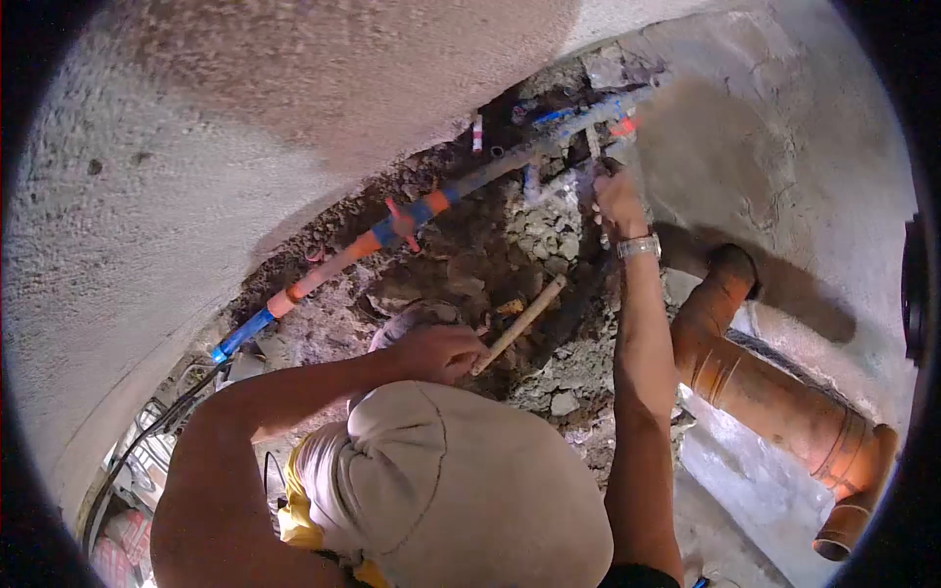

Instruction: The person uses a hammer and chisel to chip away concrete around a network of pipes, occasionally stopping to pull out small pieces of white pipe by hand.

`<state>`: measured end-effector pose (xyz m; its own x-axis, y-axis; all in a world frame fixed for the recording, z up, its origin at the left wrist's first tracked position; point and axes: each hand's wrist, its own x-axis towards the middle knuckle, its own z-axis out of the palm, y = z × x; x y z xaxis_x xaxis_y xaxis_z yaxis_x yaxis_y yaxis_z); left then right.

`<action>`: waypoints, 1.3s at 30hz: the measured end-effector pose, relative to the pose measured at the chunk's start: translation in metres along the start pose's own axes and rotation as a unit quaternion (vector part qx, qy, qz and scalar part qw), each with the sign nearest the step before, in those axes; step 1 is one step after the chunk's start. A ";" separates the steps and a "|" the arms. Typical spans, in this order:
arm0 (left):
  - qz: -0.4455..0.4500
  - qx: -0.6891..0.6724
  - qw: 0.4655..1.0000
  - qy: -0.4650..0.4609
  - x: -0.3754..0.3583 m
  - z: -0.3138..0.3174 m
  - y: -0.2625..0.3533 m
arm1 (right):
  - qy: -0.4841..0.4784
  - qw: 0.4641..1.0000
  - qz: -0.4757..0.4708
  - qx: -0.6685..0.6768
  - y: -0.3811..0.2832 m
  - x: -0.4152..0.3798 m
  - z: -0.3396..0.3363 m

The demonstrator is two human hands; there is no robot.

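My left hand (441, 353) is closed, its curled fingers at the near end of a pale wooden stick (521, 321), which slants up and right over the dug soil. My right hand (619, 204), with a metal-band watch (638, 246) at the wrist, reaches to the upper right of the trench. Its fingers are closed around something mostly hidden, near a pale narrow piece (592, 142) just above them. Beyond that runs a long pipe (343, 257) with blue, orange and grey stretches. A beige-clothed rounded shape (480, 480), apparently a knee, fills the lower middle between my arms.
Large orange drain pipes (765, 392) lie at the right, one end entering the wall. A red valve handle (402, 223) sits on the long pipe. Rubble (549, 230) fills the trench beside a rough plaster wall (147, 196). A black cable (142, 431) runs at lower left.
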<state>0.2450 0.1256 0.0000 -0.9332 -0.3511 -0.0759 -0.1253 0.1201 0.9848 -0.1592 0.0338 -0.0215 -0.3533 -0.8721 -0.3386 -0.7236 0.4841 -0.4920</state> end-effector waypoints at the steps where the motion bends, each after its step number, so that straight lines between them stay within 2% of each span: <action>1: -0.003 0.000 1.000 0.003 0.000 0.003 -0.002 | -0.035 0.999 0.001 -0.015 -0.001 0.003 0.000; 3: 0.025 -0.017 0.999 0.009 -0.001 0.010 -0.013 | 0.103 0.968 -0.138 -0.184 -0.002 -0.001 0.004; 4: 0.026 -0.018 0.999 0.008 -0.001 0.011 -0.015 | 0.103 0.968 -0.136 -0.185 -0.017 -0.013 0.000; 6: 0.032 -0.011 0.999 -0.015 0.002 0.010 -0.017 | 0.121 0.981 -0.148 -0.036 -0.041 -0.034 -0.014; 7: 0.033 -0.013 0.999 -0.012 0.003 0.009 -0.016 | 0.119 0.981 -0.150 -0.038 -0.040 -0.032 -0.014; 9: -0.006 -0.040 0.999 -0.028 0.000 0.005 -0.010 | 0.102 0.980 -0.131 0.106 -0.035 -0.032 -0.006; 10: -0.006 -0.041 0.999 -0.031 -0.001 0.002 -0.007 | 0.102 0.981 -0.128 0.106 -0.028 -0.024 0.000; 11: -0.019 -0.031 0.998 -0.043 0.002 -0.001 -0.004 | 0.121 0.987 -0.094 -0.051 -0.023 -0.008 0.003; 12: -0.035 -0.020 0.998 -0.049 0.003 -0.002 -0.002 | 0.132 0.968 -0.062 -0.206 -0.028 0.004 0.005; 13: -0.037 -0.018 0.998 -0.048 0.003 -0.003 -0.002 | 0.132 0.968 -0.064 -0.203 -0.033 0.011 0.008; 15: -0.025 -0.022 0.999 -0.034 0.002 0.000 -0.002 | 0.110 0.979 0.011 -0.174 -0.040 0.014 0.010; 16: -0.024 -0.021 0.999 -0.036 0.002 0.001 -0.002 | 0.111 0.978 0.013 -0.173 -0.040 0.008 0.003; 18: -0.029 -0.029 0.998 -0.038 0.002 -0.001 -0.003 | 0.100 0.988 -0.103 -0.058 -0.044 0.002 -0.014; 19: -0.030 -0.028 0.998 -0.040 0.002 -0.001 -0.005 | 0.100 0.988 -0.102 -0.056 -0.045 0.000 -0.019; 23: -0.018 -0.023 0.999 -0.045 0.005 -0.001 -0.004 | 0.091 0.984 -0.079 -0.131 -0.028 0.002 -0.024; 25: -0.033 -0.020 0.998 -0.054 0.005 -0.003 -0.003 | 0.099 0.960 -0.015 -0.262 -0.035 0.012 -0.013; 26: -0.027 -0.018 0.998 -0.046 0.005 -0.002 -0.004 | 0.098 0.960 -0.017 -0.261 -0.037 0.012 -0.010; 28: -0.021 -0.016 0.999 -0.040 0.005 -0.001 -0.005 | 0.157 0.970 -0.153 -0.108 -0.032 0.014 -0.003; 32: -0.030 -0.021 0.999 -0.023 0.004 0.002 -0.005 | 0.141 0.968 -0.106 -0.179 -0.015 0.025 -0.005; 34: -0.028 -0.020 0.999 -0.018 0.003 0.002 -0.006 | 0.103 0.977 0.008 -0.184 -0.033 0.017 -0.006; 35: -0.021 -0.023 0.999 -0.014 0.003 0.005 -0.006 | 0.103 0.977 0.010 -0.187 -0.038 0.010 -0.007; 37: -0.012 -0.024 1.000 -0.010 0.004 0.005 -0.008 | 0.097 0.993 -0.034 -0.052 -0.041 0.004 -0.006; 38: -0.017 -0.037 0.999 -0.009 0.003 0.005 -0.008 | 0.181 0.978 -0.093 -0.050 -0.036 0.004 0.003; 39: -0.023 -0.049 0.999 -0.008 0.003 0.003 -0.009 | 0.181 0.978 -0.094 -0.049 -0.022 0.004 0.006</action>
<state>0.2425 0.1265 -0.0091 -0.9325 -0.3398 -0.1226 -0.1351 0.0132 0.9907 -0.1413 0.0197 -0.0168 -0.3832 -0.9213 0.0653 -0.8430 0.3200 -0.4324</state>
